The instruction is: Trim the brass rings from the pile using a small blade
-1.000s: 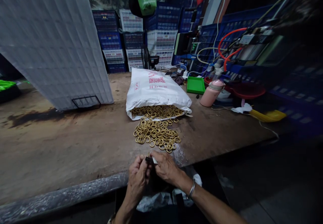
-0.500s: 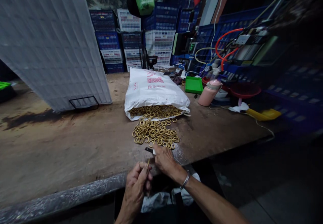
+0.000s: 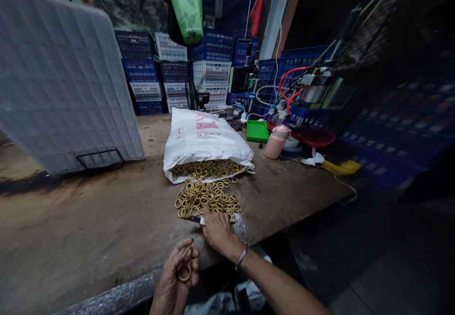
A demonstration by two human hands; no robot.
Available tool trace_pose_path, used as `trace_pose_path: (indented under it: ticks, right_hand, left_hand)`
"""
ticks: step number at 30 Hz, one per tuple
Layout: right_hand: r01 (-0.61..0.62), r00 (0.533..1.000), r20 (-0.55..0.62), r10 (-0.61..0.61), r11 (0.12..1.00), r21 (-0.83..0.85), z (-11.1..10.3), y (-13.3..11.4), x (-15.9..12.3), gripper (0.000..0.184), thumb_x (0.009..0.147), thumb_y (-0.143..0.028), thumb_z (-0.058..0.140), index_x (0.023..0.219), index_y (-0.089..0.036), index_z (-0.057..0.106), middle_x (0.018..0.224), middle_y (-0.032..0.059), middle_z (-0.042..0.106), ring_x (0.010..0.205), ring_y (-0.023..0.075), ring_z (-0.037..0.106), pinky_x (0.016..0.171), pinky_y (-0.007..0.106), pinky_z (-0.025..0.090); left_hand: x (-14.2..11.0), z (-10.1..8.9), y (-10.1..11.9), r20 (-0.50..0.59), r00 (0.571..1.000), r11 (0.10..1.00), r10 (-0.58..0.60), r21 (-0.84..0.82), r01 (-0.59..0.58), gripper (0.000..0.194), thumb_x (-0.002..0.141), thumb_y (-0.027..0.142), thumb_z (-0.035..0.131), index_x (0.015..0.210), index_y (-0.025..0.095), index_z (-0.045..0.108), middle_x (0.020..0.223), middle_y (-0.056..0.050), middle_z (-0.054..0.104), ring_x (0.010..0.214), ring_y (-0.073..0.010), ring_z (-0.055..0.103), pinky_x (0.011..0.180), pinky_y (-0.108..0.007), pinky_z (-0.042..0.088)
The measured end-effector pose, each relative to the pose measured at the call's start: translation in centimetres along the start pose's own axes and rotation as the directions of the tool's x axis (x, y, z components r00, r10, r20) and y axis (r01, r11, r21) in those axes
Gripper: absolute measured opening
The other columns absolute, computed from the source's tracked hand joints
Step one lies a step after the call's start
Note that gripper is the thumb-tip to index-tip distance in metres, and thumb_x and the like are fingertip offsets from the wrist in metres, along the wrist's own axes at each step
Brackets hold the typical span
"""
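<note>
My left hand point(image 3: 175, 273) is at the table's front edge, palm partly turned up and fingers curled round a brass-coloured ring point(image 3: 184, 273); another ring shows higher up between its fingers. My right hand point(image 3: 217, 229) reaches to the near side of a loose pile of rings point(image 3: 208, 196), fingertips touching them. It also grips a small flat dark blade point(image 3: 194, 219) with a white part, which points left; the rest of this tool is hidden in the hand. Behind the pile lies a white woven sack point(image 3: 209, 142), its mouth towards me and full of the same rings.
A large pale padded panel point(image 3: 71, 83) stands at the left on a black wire foot. To the right are a green tray point(image 3: 257, 131), a pink bottle point(image 3: 276, 143), a red dish point(image 3: 317, 137) and a yellow scoop point(image 3: 341, 167). Stacked crates point(image 3: 138, 71) line the back.
My right hand has moved forward onto the near rings, still with the blade. My left hand has turned up and loosened, so the held rings show more. The whole view has shifted.
</note>
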State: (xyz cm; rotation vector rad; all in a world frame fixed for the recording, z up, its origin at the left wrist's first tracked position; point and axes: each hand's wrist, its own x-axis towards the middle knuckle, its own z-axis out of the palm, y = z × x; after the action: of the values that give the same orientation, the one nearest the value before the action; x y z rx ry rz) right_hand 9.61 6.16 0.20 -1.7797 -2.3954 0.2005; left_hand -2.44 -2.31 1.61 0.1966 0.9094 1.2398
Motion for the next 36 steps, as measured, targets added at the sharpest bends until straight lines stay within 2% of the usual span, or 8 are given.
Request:
trace_pose_path:
  ticks: [4, 7, 14, 20, 24, 31, 36]
  right_hand:
    - [0.053, 0.998, -0.044, -0.053, 0.999, 0.008, 0.9, 0.3, -0.2, 0.029, 0.075, -0.02, 0.042, 0.104, -0.015, 0.043, 0.08, 0.0085, 0.06, 0.076, 0.0213, 0.054, 0.064, 0.03, 0.029]
    - [0.072, 0.997, -0.032, -0.071, 0.997, 0.018, 0.7, 0.1, -0.4, 0.026, 0.074, -0.02, 0.042, 0.1, -0.016, 0.045, 0.077, 0.0066, 0.06, 0.071, 0.0192, 0.053, 0.061, 0.028, 0.026]
    - [0.086, 0.996, -0.001, -0.086, 0.992, 0.091, -0.3, 0.5, -0.1, 0.023, 0.072, -0.016, 0.041, 0.093, -0.016, 0.047, 0.08, 0.0064, 0.06, 0.068, 0.0166, 0.052, 0.059, 0.026, 0.026]
    - [0.134, 0.991, -0.017, -0.133, 0.982, 0.133, 0.2, -0.1, 0.1, 0.022, 0.076, -0.022, 0.041, 0.097, -0.017, 0.046, 0.09, 0.0071, 0.058, 0.077, 0.0186, 0.052, 0.064, 0.028, 0.029]
    - [0.124, 0.992, -0.021, -0.122, 0.986, 0.116, 0.2, -1.3, 0.4, 0.022, 0.078, -0.022, 0.041, 0.099, -0.017, 0.046, 0.093, 0.0078, 0.057, 0.078, 0.0187, 0.052, 0.065, 0.028, 0.03]
    - [0.09, 0.995, -0.045, -0.084, 0.983, 0.161, 0.7, -1.5, 1.4, 0.02, 0.075, -0.021, 0.043, 0.095, -0.016, 0.047, 0.082, 0.0058, 0.058, 0.069, 0.0166, 0.052, 0.059, 0.026, 0.028]
    - [0.163, 0.986, -0.03, -0.163, 0.919, 0.36, -0.3, -1.2, 0.7, 0.018, 0.072, -0.013, 0.045, 0.089, -0.019, 0.046, 0.071, -0.0006, 0.055, 0.063, 0.0123, 0.048, 0.056, 0.022, 0.026]
  left_hand:
    - [0.3, -0.4, 0.1, -0.06, 0.998, 0.998, -0.03, -0.047, 0.027, 0.019, 0.057, 0.025, 0.072, 0.068, 0.013, 0.062, 0.069, -0.004, 0.063, 0.059, -0.013, 0.057, 0.046, -0.021, 0.041]
    - [0.6, -0.7, 0.1, -0.113, 0.994, 0.999, -0.007, -0.044, 0.002, 0.019, 0.057, 0.024, 0.073, 0.065, 0.013, 0.06, 0.07, -0.004, 0.064, 0.063, -0.0145, 0.059, 0.046, -0.02, 0.042]
    - [0.7, -0.9, 0.9, -0.089, 0.99, 0.993, 0.113, -0.03, -0.116, 0.025, 0.059, 0.03, 0.072, 0.063, 0.014, 0.053, 0.058, 0.003, 0.054, 0.049, -0.0065, 0.049, 0.04, -0.016, 0.036]
    - [0.9, -1.0, 0.8, -0.086, 0.985, 0.988, 0.149, -0.028, -0.152, 0.028, 0.062, 0.034, 0.07, 0.07, 0.014, 0.052, 0.051, 0.008, 0.042, 0.042, -0.0025, 0.039, 0.037, -0.014, 0.027]
    - [0.9, -1.0, 0.6, -0.077, 0.987, 0.99, 0.142, -0.01, -0.143, 0.029, 0.063, 0.036, 0.069, 0.072, 0.014, 0.053, 0.052, 0.008, 0.043, 0.042, -0.0024, 0.039, 0.038, -0.014, 0.027]
    - [1.4, -0.9, 0.5, -0.122, 0.972, 0.974, 0.203, 0.131, -0.187, 0.035, 0.058, 0.036, 0.072, 0.078, 0.017, 0.05, 0.051, 0.008, 0.049, 0.04, -0.004, 0.042, 0.036, -0.014, 0.029]
    - [2.0, -0.6, 0.2, -0.157, 0.946, 0.926, 0.284, 0.301, -0.227, 0.046, 0.06, 0.044, 0.068, 0.093, 0.02, 0.047, 0.049, 0.008, 0.05, 0.037, -0.0059, 0.041, 0.033, -0.014, 0.029]
